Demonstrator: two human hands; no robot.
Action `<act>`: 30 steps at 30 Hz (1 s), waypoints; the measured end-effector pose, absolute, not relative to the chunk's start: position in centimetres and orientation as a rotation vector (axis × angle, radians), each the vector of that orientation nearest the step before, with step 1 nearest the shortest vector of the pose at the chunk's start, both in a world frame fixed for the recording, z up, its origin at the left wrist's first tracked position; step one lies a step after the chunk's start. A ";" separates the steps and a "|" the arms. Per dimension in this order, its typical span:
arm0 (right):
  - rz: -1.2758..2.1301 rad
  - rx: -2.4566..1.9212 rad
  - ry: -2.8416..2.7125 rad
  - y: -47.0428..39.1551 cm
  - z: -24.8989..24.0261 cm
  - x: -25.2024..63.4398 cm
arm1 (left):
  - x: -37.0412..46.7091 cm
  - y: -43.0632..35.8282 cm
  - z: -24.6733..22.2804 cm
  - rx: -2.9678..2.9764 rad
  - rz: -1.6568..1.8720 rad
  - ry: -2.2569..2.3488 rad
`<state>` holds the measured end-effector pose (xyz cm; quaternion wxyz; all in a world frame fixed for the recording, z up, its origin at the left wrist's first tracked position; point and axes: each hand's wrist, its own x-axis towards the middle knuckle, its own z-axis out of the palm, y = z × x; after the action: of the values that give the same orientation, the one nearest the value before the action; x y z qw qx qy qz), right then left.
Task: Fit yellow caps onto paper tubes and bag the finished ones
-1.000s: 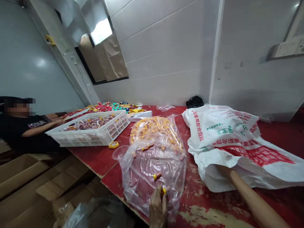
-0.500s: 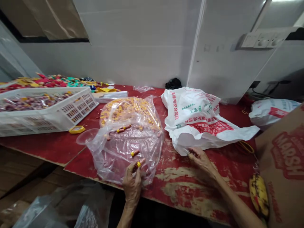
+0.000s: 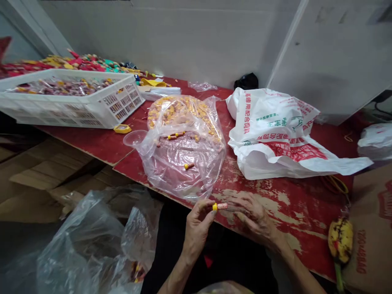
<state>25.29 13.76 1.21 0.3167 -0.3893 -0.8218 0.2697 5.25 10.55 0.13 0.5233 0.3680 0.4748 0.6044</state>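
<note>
My left hand pinches a small pink piece with a yellow cap near the front edge of the worn red table. My right hand meets the same piece from the right, fingers curled at its other end. Just beyond lies a clear plastic bag with many yellow and pink pieces heaped at its far end and a few loose ones near its mouth. To its right lies a white printed plastic bag.
A white slotted crate full of wrapped pieces stands at the left, colourful items behind it. A crumpled clear bag hangs below the table edge over cardboard boxes. A banana and a printed carton sit at the right.
My left hand has drawn one capped piece out of the clear bag toward me. My right hand left the white bag's opening and came to meet it. The view tilted down.
</note>
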 end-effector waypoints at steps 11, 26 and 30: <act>0.987 -1.067 -2.044 13.0 0.2 23.7 | 5.2 9.1 -0.3 0.749 1.354 1.074; 1.295 -1.118 -1.836 12.1 -0.7 22.7 | 4.8 8.2 -0.4 0.652 1.290 1.105; 1.270 -1.148 -1.875 12.2 -0.8 22.6 | 4.7 8.2 -0.5 0.721 1.302 1.105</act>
<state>22.63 12.18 -0.77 0.2967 -0.4320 -0.7051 0.4777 4.72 8.21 -0.47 0.6006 0.3111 0.4766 0.5616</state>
